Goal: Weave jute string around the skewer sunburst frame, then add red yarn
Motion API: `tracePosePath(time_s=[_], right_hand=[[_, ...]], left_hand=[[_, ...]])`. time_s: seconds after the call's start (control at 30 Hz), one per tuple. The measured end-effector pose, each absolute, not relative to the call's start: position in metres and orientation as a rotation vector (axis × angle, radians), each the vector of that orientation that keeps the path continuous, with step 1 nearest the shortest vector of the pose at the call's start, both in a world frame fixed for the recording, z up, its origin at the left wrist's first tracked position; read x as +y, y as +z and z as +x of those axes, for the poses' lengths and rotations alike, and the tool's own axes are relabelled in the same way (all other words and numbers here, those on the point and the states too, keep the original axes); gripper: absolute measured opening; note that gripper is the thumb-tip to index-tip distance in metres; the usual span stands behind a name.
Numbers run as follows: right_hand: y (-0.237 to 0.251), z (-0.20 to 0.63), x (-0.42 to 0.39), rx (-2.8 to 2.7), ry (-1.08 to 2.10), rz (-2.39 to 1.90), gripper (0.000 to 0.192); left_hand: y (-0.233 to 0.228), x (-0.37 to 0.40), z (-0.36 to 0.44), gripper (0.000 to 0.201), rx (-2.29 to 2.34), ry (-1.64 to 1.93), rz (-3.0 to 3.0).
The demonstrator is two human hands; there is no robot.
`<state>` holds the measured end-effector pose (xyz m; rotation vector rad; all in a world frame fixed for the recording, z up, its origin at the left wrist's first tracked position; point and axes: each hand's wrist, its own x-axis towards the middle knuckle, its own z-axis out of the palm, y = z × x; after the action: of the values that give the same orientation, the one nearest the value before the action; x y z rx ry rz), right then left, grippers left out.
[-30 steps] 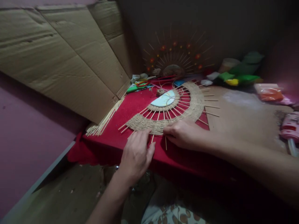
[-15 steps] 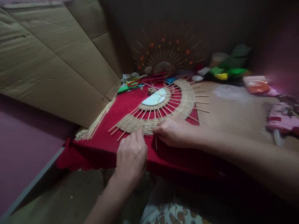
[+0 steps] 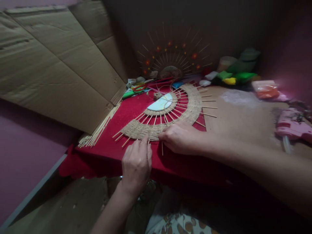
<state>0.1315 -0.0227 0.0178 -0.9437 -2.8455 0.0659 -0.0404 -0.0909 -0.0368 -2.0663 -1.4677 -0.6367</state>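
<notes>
A half-round woven piece of jute cord and thin wooden sticks (image 3: 170, 115) lies on a red cloth (image 3: 136, 107), with a pale blue half-disc (image 3: 161, 102) at its centre. My left hand (image 3: 136, 162) is at the near rim, fingers curled, the forefinger touching the woven band and a stick end. My right hand (image 3: 181, 138) rests palm down on the rim just to the right, fingertips pressing the weave. Whether either hand pinches a cord is hidden.
A cardboard sheet (image 3: 56, 65) leans at the left above a bundle of loose sticks (image 3: 97, 130). A finished sunburst piece (image 3: 172, 58) stands at the back. Scissors and markers (image 3: 138, 89), coloured packets (image 3: 234, 76) and a pink glue gun (image 3: 292, 126) lie around.
My left hand has drawn in from the rim's underside and now points its forefinger onto the woven band. The view has shifted a little to the right; my right hand stays put.
</notes>
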Motion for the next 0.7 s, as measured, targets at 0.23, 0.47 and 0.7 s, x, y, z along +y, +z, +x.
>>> tracePosePath(time_s=[0.23, 0.47, 0.7], right_hand=[[0.023, 0.135, -0.022, -2.842, 0.053, -0.942, 0.018], [0.057, 0.136, -0.040, -3.025, 0.297, -0.965, 0.019], [0.049, 0.135, -0.056, -3.151, 0.293, -0.833, 0.020]], left_hand=[[-0.036, -0.090, -0.041, 0.019, -1.470, -0.658, -2.117], [-0.036, -0.088, -0.042, 0.019, -1.490, -0.706, -2.149], [-0.037, -0.085, -0.046, 0.018, -1.548, -0.838, -2.194]])
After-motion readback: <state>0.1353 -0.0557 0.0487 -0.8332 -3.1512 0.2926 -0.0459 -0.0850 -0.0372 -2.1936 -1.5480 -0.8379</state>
